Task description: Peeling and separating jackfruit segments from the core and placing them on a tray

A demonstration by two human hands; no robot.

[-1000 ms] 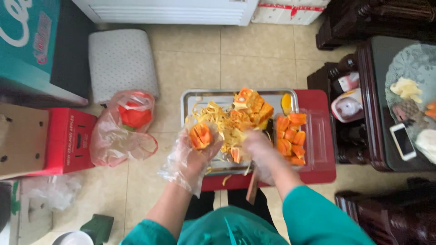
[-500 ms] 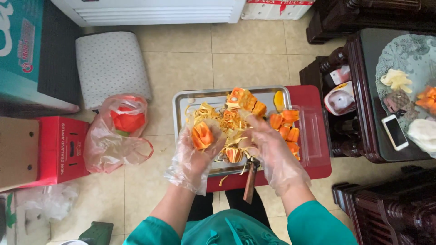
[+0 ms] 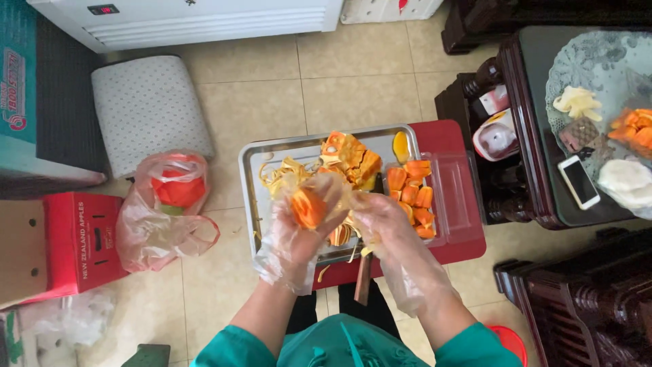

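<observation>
- Your left hand (image 3: 299, 224) has lifted the orange piece (image 3: 309, 207) off the peel heap and turned it more upright, closer to you.
- Your right hand (image 3: 384, 221) has come away from the tray (image 3: 248, 183) middle and now sits just beside the left.
- The knife (image 3: 363, 278) handle points down toward you, below your right hand.

Tray (image 3: 250, 178) on stool (image 3: 456, 146); peels (image 3: 280, 171) and container (image 3: 445, 204) on tray; bag (image 3: 163, 207) left, box (image 3: 81, 241) beyond; phone (image 3: 578, 181) on table (image 3: 536, 102) right.
</observation>
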